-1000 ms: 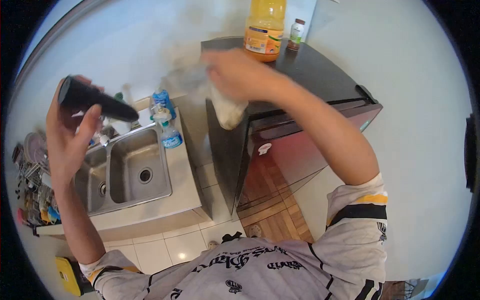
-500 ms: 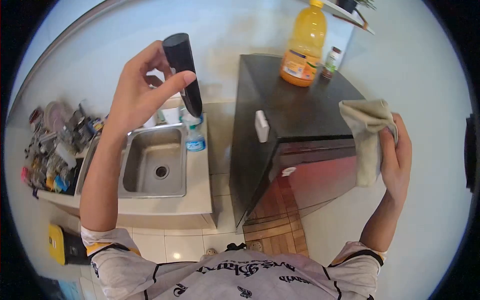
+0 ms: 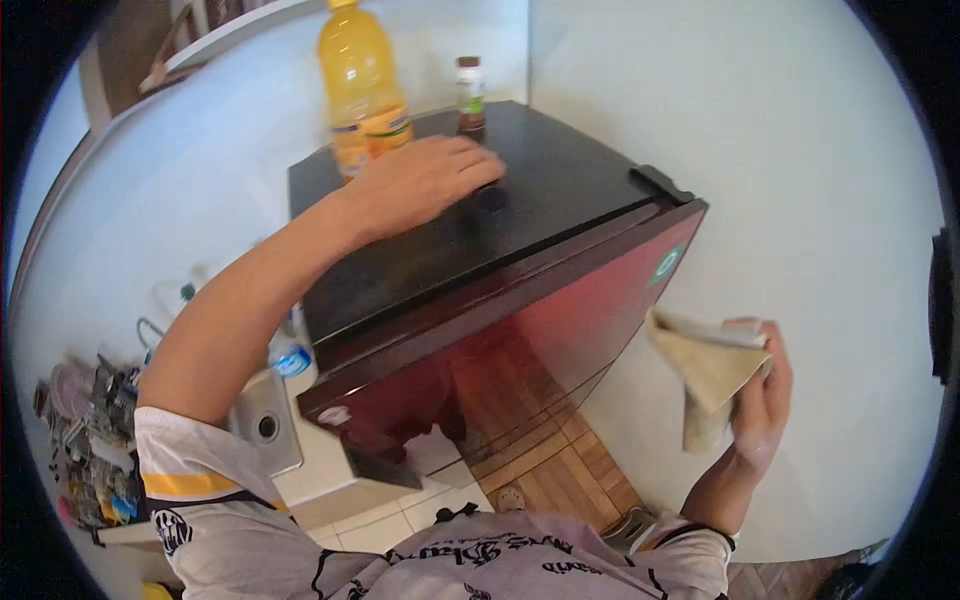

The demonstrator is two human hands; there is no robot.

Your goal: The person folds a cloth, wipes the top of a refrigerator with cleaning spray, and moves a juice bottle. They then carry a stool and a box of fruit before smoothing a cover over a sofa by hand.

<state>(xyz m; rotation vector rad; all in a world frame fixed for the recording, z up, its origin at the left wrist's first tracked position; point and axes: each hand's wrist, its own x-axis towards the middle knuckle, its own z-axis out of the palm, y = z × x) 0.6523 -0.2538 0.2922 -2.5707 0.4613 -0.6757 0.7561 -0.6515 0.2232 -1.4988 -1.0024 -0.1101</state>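
My left hand [image 3: 425,180] reaches over the top of the black refrigerator [image 3: 400,275], its fingers curled downward. Under the fingertips shows one dark rounded end of a black tapered case [image 3: 490,197]; the rest is hidden by the hand and blends into the dark surface. Just behind the hand stands a large bottle of orange juice [image 3: 362,85], and a small brown-capped jar [image 3: 470,95] is beyond the fingers. In my right hand [image 3: 762,405], closed around it, a folded beige-grey cloth [image 3: 705,365] hangs in front of the white wall, apart from the refrigerator's red door.
At the lower left is a counter with a steel sink [image 3: 285,440] and a blue-labelled plastic bottle [image 3: 290,358]. Piled dishes [image 3: 95,440] lie farther left. A hinge cover [image 3: 660,184] sticks up at the refrigerator's right front edge. A shelf [image 3: 225,40] runs along the wall above.
The view has turned right toward the refrigerator. My left hand has brought the black case from above the sink down to the refrigerator top. The cloth stays in my right hand, now lower.
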